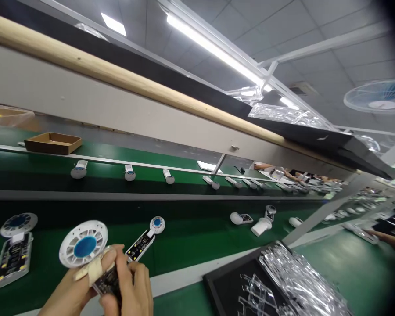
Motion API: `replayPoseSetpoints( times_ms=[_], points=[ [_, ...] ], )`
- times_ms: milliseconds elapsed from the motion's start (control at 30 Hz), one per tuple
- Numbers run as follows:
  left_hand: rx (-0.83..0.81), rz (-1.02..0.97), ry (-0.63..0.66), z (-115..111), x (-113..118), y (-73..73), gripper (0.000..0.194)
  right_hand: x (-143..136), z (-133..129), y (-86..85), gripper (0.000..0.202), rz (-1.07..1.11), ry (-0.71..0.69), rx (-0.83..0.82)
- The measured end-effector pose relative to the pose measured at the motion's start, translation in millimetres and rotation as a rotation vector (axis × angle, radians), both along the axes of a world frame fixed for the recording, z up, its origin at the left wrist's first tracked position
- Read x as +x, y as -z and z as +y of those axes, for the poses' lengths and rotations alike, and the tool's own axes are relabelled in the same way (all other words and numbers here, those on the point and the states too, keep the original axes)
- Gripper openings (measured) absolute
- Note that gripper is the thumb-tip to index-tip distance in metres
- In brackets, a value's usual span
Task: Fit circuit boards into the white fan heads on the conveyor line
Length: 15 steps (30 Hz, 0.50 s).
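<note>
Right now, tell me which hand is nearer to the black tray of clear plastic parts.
Right. The right hand grips the fan assembly on the side toward the black tray; the left hand holds the same assembly farther from the tray.

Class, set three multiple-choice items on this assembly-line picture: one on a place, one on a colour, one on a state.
1. Where is the brown cardboard tray?
A. On the far strip of the green belt, upper left
B. In the black tray at lower right
C. Under the hands

2. What colour is the centre of the white round part of the held fan unit?
A. Red
B. Blue
C. Yellow

3. How is the fan unit held?
A. Lying untouched on the belt
B. By one hand only
C. By both the left hand and right hand

Answers: 1 A, it sits beyond the rail. 2 B, a blue disc shows. 3 C, both hands' fingers grip its circuit board.
</note>
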<state>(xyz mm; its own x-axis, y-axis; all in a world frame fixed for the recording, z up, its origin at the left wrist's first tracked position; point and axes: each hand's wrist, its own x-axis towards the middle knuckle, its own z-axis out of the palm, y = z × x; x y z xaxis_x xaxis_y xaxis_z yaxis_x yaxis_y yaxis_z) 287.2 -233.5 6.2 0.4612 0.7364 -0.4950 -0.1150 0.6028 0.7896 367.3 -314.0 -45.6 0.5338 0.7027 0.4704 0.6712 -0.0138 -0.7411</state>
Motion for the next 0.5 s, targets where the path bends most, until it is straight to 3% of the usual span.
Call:
replayPoseSetpoints(
  times_ms=[67, 167, 400, 500],
  points=[
    [0.065, 0.065, -0.001, -3, -2, 1.6, 0.067, 0, 7, -5.5, 0.045, 0.242, 0.070, -0.058],
    [0.170, 0.134, -0.045, -7, -5, 6.0, 0.066, 7, 18, -7.9, 0.048, 0.498, 0.135, -0.178],
    [0.159, 0.158, -0.172, -13, -3, 25.0, 0.068, 12, 29, -3.0, 0.048, 0.394, 0.103, -0.193],
    [0.084, 0.190, -0.110, 6, 2, 28.8, 0.063, 21, 20, -11.0, 0.045, 0.321, 0.026, -0.309]
  ],
)
